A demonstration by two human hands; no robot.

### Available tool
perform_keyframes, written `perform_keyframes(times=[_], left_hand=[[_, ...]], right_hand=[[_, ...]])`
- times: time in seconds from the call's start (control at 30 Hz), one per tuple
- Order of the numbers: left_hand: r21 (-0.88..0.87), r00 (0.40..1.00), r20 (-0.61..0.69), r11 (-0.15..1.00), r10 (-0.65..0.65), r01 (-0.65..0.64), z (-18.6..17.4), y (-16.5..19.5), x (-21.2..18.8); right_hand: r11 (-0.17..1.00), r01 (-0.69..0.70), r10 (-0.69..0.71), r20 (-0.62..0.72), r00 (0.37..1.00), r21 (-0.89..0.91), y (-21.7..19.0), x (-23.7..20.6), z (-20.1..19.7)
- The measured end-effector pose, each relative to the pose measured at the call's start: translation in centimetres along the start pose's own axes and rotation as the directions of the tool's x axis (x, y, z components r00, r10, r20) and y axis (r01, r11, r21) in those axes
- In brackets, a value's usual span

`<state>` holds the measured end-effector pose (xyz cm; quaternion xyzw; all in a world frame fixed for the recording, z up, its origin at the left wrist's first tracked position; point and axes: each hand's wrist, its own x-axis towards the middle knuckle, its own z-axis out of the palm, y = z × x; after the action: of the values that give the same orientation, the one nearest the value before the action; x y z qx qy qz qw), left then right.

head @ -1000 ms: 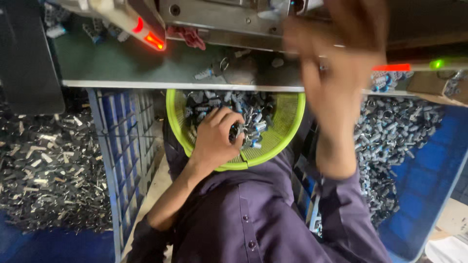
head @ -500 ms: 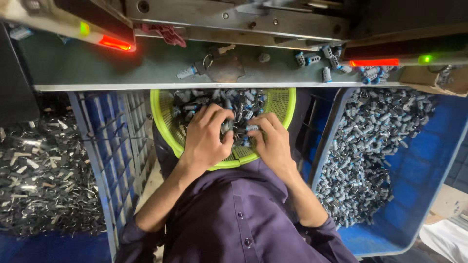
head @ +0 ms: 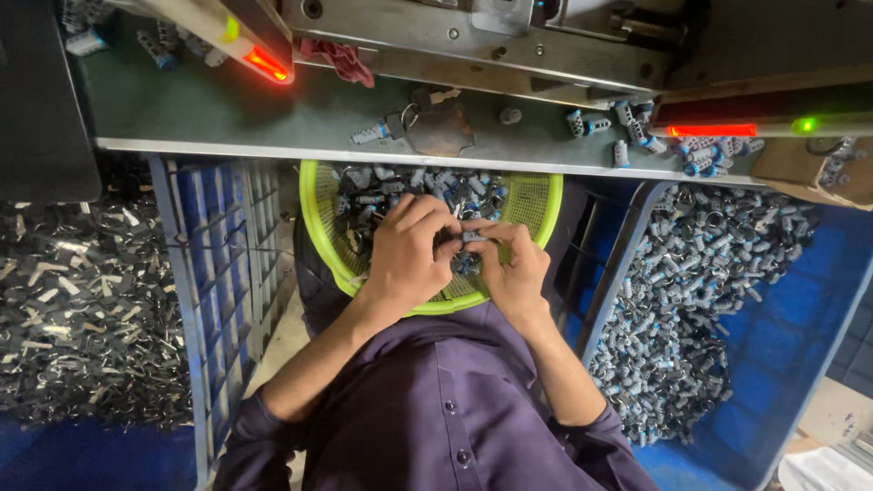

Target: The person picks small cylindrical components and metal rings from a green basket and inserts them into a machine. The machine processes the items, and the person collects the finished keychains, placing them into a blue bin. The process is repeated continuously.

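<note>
A yellow-green mesh basket (head: 318,218) rests on my lap, filled with several small grey and blue metal parts (head: 400,182). Both hands are over the basket, close together. My left hand (head: 409,250) has its fingers curled around small parts. My right hand (head: 509,264) pinches one small grey and blue part (head: 473,238) between thumb and fingers, touching the left hand's fingertips. My purple shirt fills the lower middle of the view.
A green bench top (head: 227,114) with loose parts (head: 600,123) and a machine with red lights (head: 268,64) lies ahead. A blue crate (head: 800,364) heaped with grey and blue parts sits at right. Another blue crate (head: 218,273) and a pile of dark metal clips (head: 73,309) sit at left.
My right hand came down from up near the machine to the basket and joined the left hand. The view shifted slightly.
</note>
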<state>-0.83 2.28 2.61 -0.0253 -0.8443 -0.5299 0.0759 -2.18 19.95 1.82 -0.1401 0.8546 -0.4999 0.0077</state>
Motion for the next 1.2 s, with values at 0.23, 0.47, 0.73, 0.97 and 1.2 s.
perform_keyframes(times=[0.23, 0.47, 0.73, 0.97, 1.2], left_hand=[[0.045, 1.000, -0.012, 0.999, -0.018, 0.018, 0.1, 0.0, -0.2], [0.094, 1.000, 0.000, 0.996, -0.005, 0.005, -0.3, -0.3, -0.5], [0.049, 0.999, -0.035, 0.999, 0.025, -0.023, -0.4, -0.4, -0.6], [0.022, 0.997, -0.053, 0.998, -0.052, 0.053, -0.5, -0.8, -0.5], [-0.027, 0.998, -0.014, 0.998, -0.063, 0.063, -2.5, -1.8, -1.2]], right_hand=[[0.990, 0.138, -0.134, 0.127, 0.983, -0.018, 1.1, 0.3, -0.7], [0.972, 0.219, -0.213, -0.083, 0.974, 0.083, 1.0, 3.9, -3.7], [0.901, 0.434, -0.430, -0.176, 0.886, -0.017, -8.2, 14.9, -4.3], [0.766, 0.589, -0.617, -0.036, 0.786, -0.259, -8.1, 20.0, -2.4], [0.735, 0.539, -0.565, 0.067, 0.822, -0.412, -8.1, 17.3, -7.1]])
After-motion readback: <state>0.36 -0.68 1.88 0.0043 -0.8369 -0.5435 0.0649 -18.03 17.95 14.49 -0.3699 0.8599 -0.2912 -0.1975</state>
